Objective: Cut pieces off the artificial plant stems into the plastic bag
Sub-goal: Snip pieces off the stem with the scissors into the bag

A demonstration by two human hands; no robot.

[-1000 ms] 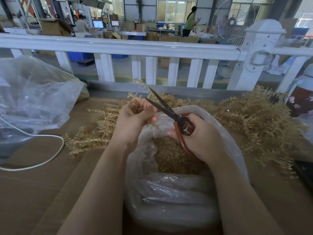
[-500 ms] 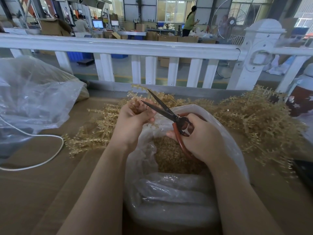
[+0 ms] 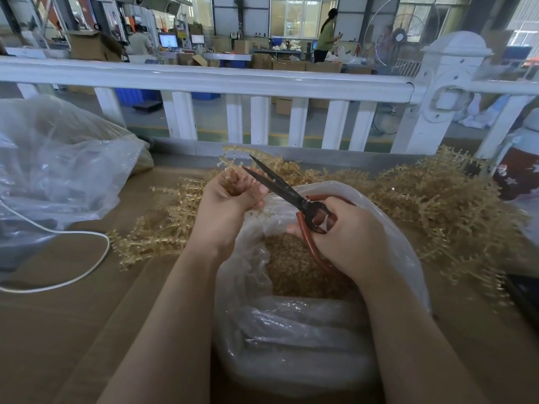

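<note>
Left hand (image 3: pixel 230 199) grips a stem (image 3: pixel 233 158); right hand (image 3: pixel 347 231) holds scissors (image 3: pixel 280 185) agape.

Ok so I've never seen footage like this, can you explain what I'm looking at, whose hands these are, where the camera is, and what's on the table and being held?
There is no machine here: a person works with bare hands, filmed by a camera worn on their head, looking forward and down. The left hand grips a bunch of tan artificial plant stems. The right hand holds scissors with red handles, blades open beside those stems. Beneath the hands sits an open clear plastic bag with cut pieces inside. More stems lie in a pile across the brown table, with another plastic bag and a white cord at left. A white railing stands behind.
</note>
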